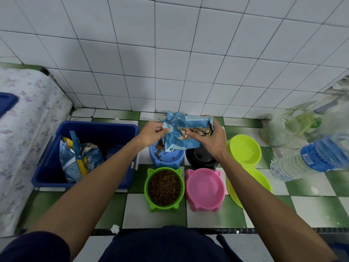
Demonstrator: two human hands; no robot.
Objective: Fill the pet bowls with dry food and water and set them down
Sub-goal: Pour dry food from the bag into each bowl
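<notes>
Both hands hold a blue dry-food bag [181, 138] tilted over the blue bowl [167, 157], which has some kibble in it. My left hand [154, 132] pinches the bag's open edge and my right hand [209, 138] grips its body. In front stands a green cat-shaped bowl [164, 189] full of kibble, with an empty pink bowl [205, 190] beside it. A black bowl [201, 157] sits under my right wrist. To the right are a lime bowl [245, 149] and another lime bowl [253, 183] behind my right forearm.
A blue bin [56, 167] at left holds more food bags [79, 161]. A water bottle [309, 159] lies at right, with clear bottles [294, 125] behind it. A floral-covered surface [24, 129] stands at far left. White tiled wall at the back, green checkered floor.
</notes>
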